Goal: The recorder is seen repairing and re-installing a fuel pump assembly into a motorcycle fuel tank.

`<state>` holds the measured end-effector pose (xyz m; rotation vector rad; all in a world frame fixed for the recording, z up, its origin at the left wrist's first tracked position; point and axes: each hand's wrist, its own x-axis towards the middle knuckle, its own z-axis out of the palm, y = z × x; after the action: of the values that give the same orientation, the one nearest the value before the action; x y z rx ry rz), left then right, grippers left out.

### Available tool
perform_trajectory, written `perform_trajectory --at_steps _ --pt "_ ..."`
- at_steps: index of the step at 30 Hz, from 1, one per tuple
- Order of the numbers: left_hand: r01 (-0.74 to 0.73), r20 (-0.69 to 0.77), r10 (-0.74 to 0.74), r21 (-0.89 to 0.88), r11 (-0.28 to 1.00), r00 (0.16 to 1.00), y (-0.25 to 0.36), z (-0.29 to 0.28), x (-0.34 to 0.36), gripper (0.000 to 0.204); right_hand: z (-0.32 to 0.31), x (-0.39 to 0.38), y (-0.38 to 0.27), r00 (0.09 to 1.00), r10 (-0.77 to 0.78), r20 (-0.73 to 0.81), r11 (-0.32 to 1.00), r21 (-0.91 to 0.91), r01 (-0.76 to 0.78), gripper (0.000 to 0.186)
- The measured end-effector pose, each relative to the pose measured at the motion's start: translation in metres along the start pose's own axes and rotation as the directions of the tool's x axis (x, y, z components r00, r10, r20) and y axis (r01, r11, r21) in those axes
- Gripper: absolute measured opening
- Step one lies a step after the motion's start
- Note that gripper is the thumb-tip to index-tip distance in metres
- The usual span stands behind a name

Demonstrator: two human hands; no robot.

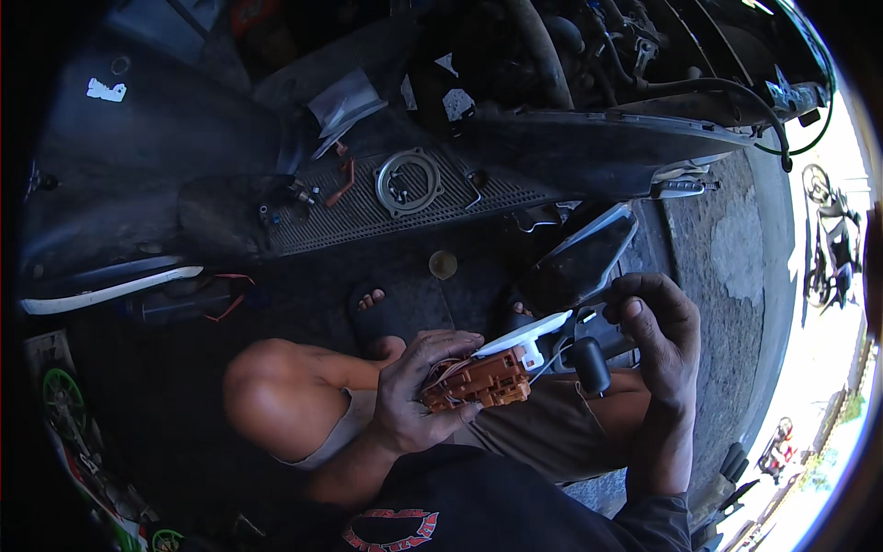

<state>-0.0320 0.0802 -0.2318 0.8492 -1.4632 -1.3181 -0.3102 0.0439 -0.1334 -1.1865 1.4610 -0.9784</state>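
Plainly in left hand (403, 394): orange module (480, 381)

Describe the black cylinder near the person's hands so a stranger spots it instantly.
Find the person's shorts at lower centre, then the left hand over them, holding an orange-brown part. Follow the thin wire rightward from that part toward the black cylinder. Unlike the orange-brown part and white disc, it is dark and smoothly rounded.
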Motion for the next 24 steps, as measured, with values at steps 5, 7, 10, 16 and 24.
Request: perform_trajectory --at_steps 5,7,10,16,24 --pt "0.026 -0.054 -0.036 -0.182 0.983 0.998 -0.003 0.004 -0.002 0.058 -0.004 0.000 0.006 0.989 -0.125 -0.081 0.987 -0.108 0.116 0.018" --pt "0.027 -0.059 -0.038 -0.191 0.981 0.998 0.002 0.003 -0.007 0.060 -0.004 -0.003 0.004 0.988 -0.094 -0.120 0.993 -0.080 0.085 0.016" --pt "-0.069 -0.031 0.064 -0.209 0.975 0.998 0.008 -0.003 -0.005 0.062 -0.006 -0.004 -0.002 0.935 -0.068 -0.348 0.994 -0.107 0.032 0.016" --pt "-0.300 0.169 0.349 -0.259 0.918 0.922 0.026 -0.010 0.019 0.045 -0.042 -0.006 0.012 0.807 -0.311 -0.502 0.940 -0.289 0.182 0.021" --pt "0.143 -0.187 -0.097 0.248 0.958 0.978 -0.004 -0.038 -0.073 0.063 -0.137 -0.044 0.051 0.471 -0.079 -0.879 0.990 -0.014 0.139 0.018"
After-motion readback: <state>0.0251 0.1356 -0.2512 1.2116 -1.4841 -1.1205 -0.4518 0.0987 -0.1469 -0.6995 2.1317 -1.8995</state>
